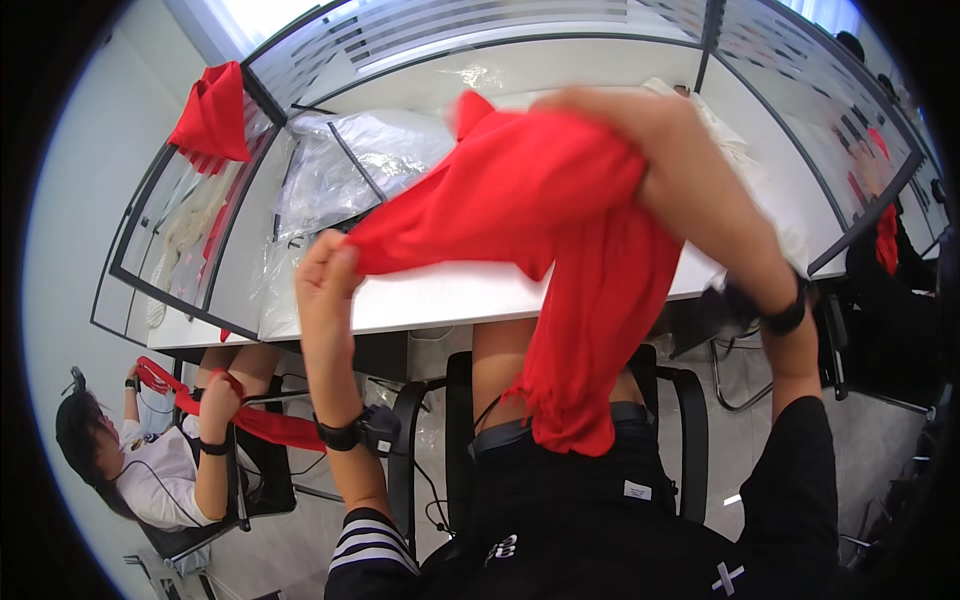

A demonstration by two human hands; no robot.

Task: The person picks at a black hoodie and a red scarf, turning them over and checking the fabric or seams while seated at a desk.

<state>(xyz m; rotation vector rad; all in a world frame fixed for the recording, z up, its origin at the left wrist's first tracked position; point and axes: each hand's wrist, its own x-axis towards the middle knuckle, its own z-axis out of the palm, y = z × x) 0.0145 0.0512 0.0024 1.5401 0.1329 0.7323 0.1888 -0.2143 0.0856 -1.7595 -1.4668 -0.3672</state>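
Observation:
A red fringed scarf (525, 180) stretches across in front of me over the white tabletop (442, 296). Pinched between the fingers of my left hand (326, 270) is its left end. My right hand (592, 109), raised and blurred, bends over the upper right part of the cloth, and its fingertips are partly hidden. From there a loose length falls past the table edge, with its fringe (532, 394) in front of my lap. Straps with dark devices sit on both my wrists.
Clear plastic bags (367, 161) lie at the back left. Another red cloth (217, 112) hangs over the left partition (259, 169). Cream fabric (724, 139) lies at the back right. A seated person (161, 465) at left holds a red scarf (277, 429). Chair armrests (686, 442) flank me.

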